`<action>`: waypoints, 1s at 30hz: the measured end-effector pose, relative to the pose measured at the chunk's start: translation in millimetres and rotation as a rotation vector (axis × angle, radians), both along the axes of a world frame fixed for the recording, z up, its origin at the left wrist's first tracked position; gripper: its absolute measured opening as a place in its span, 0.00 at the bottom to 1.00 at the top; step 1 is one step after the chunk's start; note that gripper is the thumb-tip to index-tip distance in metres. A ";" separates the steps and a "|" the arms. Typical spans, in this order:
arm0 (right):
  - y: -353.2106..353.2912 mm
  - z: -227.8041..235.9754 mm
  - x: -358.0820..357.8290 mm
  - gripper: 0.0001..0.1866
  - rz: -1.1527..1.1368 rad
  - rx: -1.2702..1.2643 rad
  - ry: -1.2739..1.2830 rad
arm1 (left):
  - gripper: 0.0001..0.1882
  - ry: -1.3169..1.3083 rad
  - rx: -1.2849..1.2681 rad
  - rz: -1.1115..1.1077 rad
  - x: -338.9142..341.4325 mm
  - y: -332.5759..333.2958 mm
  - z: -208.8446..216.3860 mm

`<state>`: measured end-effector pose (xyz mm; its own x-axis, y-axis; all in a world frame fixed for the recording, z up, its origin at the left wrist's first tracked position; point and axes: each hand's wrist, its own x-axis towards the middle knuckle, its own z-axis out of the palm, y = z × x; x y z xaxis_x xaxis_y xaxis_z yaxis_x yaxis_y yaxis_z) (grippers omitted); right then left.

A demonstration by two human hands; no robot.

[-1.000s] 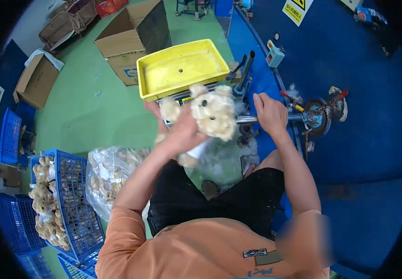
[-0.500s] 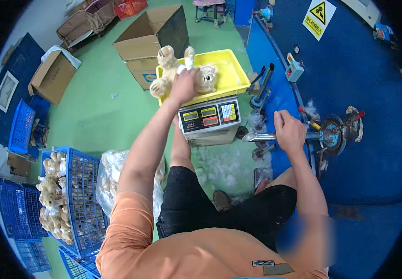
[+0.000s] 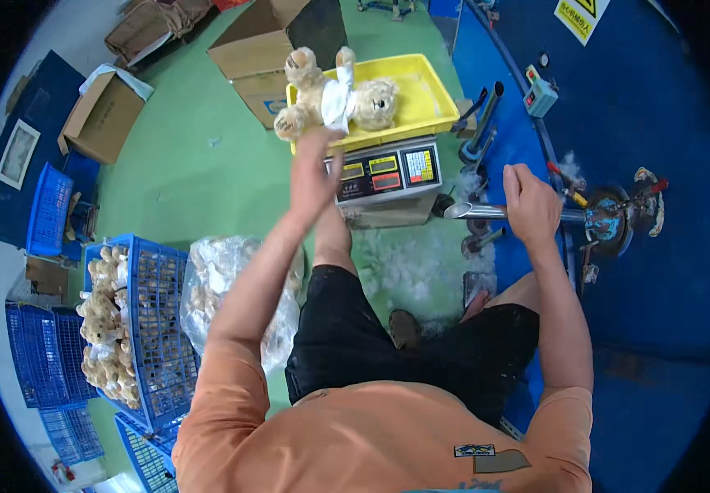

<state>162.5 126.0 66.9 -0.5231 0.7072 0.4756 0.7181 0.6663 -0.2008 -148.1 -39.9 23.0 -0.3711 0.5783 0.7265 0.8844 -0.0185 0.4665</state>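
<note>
A cream teddy bear with a white cloth piece on its body lies on its back in a yellow tray, legs to the left. The tray rests on a digital weighing scale. My left hand is just in front of the bear and tray, empty, its fingers loosely apart and a little blurred. My right hand is closed round a metal pipe with a slanted open end, which juts left from the blue machine.
To the left stand a blue crate full of small bears and a clear plastic bag of more. A cardboard box is behind the tray's left. White fluff litters the green floor beside upright metal tubes.
My left hand has let go of the bear and drawn back toward me. The bear stays in the tray. My right hand keeps hold of the pipe. The view has shifted slightly.
</note>
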 end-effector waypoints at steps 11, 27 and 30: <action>0.1 2.0 2.2 0.15 -0.022 -0.041 0.023 | 0.21 0.497 -0.752 0.116 -59.8 125.4 30.5; -16.1 6.0 -9.4 0.24 0.097 -0.443 0.395 | 0.33 -0.385 -0.009 -0.221 29.8 -2.8 75.8; -82.8 29.2 -45.1 0.41 0.618 -0.498 0.380 | 0.27 -1.061 -0.051 -0.153 76.7 -50.8 60.9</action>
<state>117.4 43.2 96.1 -0.7501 0.5212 0.4071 0.0830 0.6849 -0.7239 -71.4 -90.8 83.8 -0.7192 0.6931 0.0488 0.0164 -0.0533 0.9984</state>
